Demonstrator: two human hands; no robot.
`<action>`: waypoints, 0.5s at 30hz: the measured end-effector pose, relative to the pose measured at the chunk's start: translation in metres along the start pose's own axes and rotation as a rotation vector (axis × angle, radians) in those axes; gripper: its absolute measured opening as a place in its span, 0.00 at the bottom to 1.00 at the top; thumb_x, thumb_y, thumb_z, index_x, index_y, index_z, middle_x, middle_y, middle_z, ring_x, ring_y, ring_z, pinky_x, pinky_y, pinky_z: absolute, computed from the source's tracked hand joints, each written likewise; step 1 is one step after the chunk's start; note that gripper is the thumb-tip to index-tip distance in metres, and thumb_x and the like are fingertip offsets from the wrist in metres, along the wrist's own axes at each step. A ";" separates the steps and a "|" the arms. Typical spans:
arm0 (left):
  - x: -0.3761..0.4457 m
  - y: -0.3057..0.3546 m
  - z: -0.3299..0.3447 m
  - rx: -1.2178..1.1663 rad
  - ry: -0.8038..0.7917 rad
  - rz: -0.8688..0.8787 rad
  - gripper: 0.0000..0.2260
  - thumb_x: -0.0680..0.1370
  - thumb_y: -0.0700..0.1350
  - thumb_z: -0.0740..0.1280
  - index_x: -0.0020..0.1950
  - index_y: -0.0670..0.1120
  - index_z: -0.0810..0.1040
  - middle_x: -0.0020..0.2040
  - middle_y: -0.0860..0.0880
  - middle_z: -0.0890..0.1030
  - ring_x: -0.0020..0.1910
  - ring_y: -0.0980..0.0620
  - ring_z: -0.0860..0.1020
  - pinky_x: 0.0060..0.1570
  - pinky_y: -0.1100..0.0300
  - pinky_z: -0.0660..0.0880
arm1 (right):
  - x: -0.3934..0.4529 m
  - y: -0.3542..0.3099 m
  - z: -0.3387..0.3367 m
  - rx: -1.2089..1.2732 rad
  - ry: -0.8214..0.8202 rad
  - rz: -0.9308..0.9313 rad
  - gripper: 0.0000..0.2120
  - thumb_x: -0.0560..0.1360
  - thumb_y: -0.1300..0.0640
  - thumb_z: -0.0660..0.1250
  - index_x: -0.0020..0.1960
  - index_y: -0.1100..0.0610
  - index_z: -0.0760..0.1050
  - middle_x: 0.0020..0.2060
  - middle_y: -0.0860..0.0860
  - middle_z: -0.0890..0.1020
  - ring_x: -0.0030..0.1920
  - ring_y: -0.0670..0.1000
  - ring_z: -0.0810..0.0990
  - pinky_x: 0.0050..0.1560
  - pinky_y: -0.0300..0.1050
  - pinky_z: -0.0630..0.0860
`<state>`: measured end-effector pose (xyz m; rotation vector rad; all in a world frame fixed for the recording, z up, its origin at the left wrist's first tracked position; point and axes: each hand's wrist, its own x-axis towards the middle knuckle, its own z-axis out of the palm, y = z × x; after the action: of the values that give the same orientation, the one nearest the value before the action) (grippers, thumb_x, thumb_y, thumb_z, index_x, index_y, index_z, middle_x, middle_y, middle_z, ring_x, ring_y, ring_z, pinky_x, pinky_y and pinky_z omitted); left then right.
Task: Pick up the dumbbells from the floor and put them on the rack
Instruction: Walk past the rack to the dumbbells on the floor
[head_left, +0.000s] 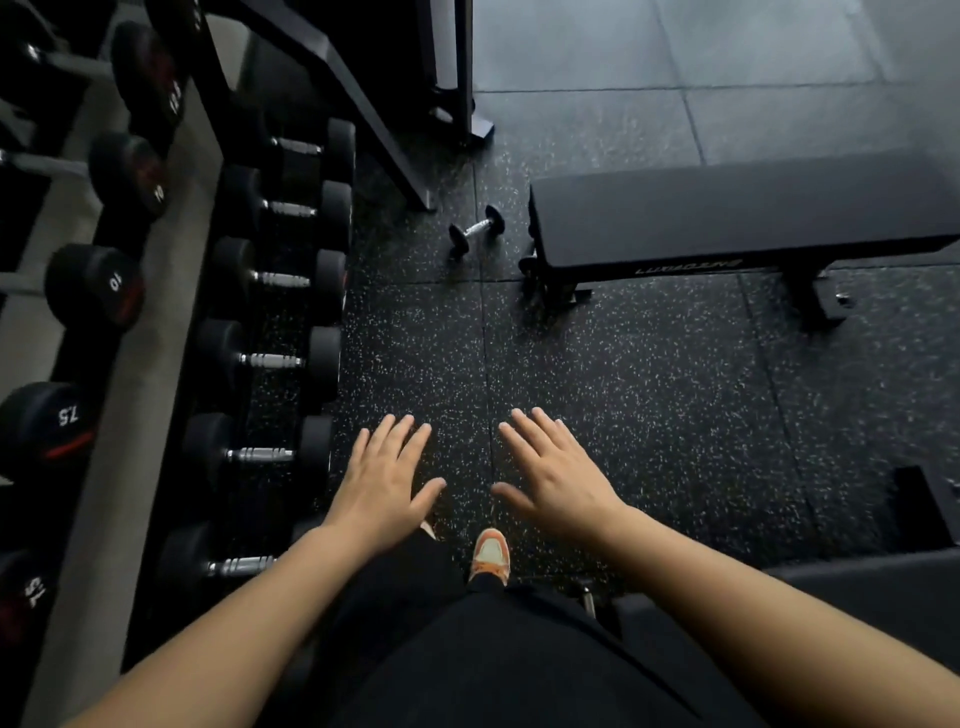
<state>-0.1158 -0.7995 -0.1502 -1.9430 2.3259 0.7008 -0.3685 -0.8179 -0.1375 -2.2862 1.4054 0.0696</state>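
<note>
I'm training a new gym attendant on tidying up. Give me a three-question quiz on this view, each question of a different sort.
1. True or false: the left hand and the right hand are both empty, fingers spread.
2. Multiple choice: the small dumbbell on the floor lies (a) beside the end of the bench, (b) at the orange shoe, (c) on the rack.
3. Fill in: the rack stands on the person's ____ side.

Key: 1 true; 2 a; 3 left.
</note>
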 end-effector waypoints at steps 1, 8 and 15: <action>0.016 -0.004 -0.005 0.001 -0.001 -0.001 0.33 0.78 0.63 0.55 0.80 0.49 0.54 0.81 0.46 0.55 0.79 0.48 0.46 0.76 0.47 0.39 | 0.014 0.007 -0.005 0.000 -0.003 -0.001 0.37 0.78 0.34 0.53 0.79 0.55 0.54 0.79 0.55 0.55 0.79 0.57 0.48 0.76 0.52 0.42; 0.143 -0.039 -0.042 0.004 -0.008 -0.002 0.34 0.78 0.62 0.57 0.80 0.48 0.54 0.80 0.45 0.55 0.79 0.47 0.47 0.76 0.47 0.40 | 0.127 0.052 -0.037 0.005 -0.005 0.031 0.37 0.77 0.34 0.52 0.78 0.56 0.57 0.78 0.56 0.58 0.78 0.58 0.51 0.76 0.55 0.46; 0.295 -0.068 -0.095 -0.030 -0.056 0.042 0.33 0.78 0.62 0.54 0.80 0.48 0.53 0.81 0.47 0.54 0.79 0.47 0.46 0.76 0.47 0.39 | 0.258 0.087 -0.088 0.025 -0.025 0.115 0.38 0.77 0.33 0.52 0.78 0.56 0.57 0.78 0.56 0.59 0.78 0.59 0.53 0.76 0.56 0.50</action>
<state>-0.0920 -1.1148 -0.1766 -1.8653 2.3433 0.7879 -0.3361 -1.1017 -0.1595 -2.1749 1.5157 0.1158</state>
